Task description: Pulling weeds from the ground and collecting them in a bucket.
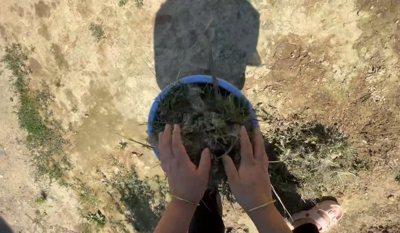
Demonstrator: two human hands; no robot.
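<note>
A round blue tub point(195, 80) stands on bare sandy ground, heaped with pulled weeds and dry grass point(206, 116). My left hand point(182, 166) lies flat on the near side of the heap, fingers spread and thumb pointing right. My right hand point(248, 169) lies beside it on the same heap, fingers spread, thumb pointing left. Both palms press on the weeds; neither hand is closed around anything. Thin bands circle both wrists.
A clump of loose uprooted weeds point(308, 155) lies on the ground right of the tub. My foot in a pink sandal point(318, 213) shows at the bottom right. Patches of low grass point(34, 121) run along the left. A person's shadow point(204, 39) falls beyond the tub.
</note>
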